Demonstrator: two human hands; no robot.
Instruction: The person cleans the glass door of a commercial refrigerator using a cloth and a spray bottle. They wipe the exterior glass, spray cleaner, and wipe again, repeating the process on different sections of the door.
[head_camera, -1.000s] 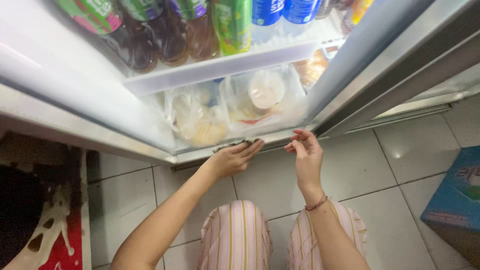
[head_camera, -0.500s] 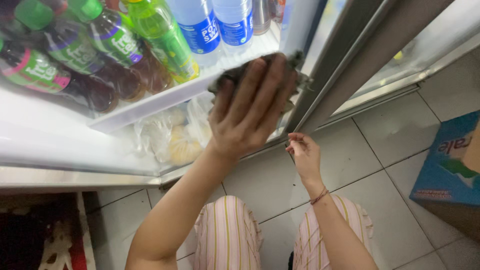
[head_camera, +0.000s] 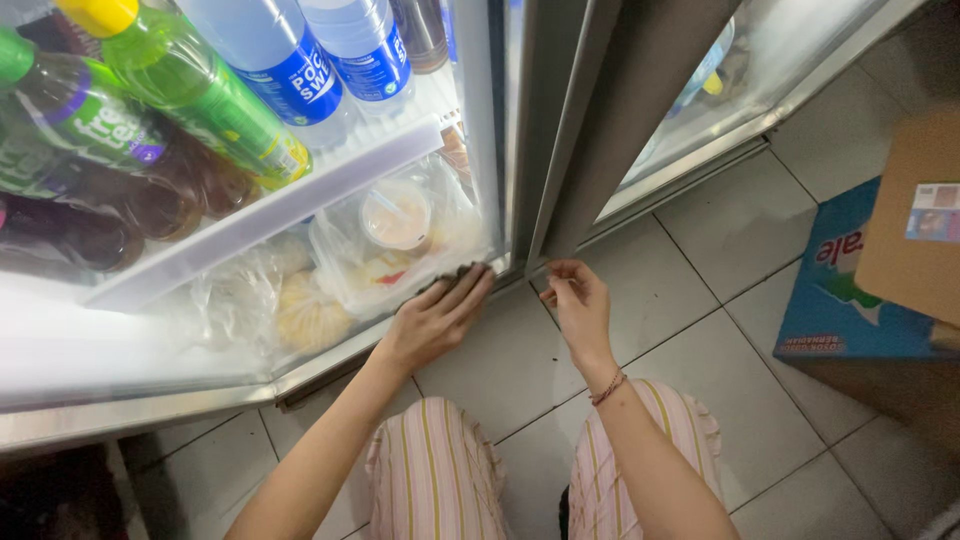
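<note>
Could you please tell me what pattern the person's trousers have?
The trousers are pink with thin yellow-green vertical stripes, seen in the head view.
</note>
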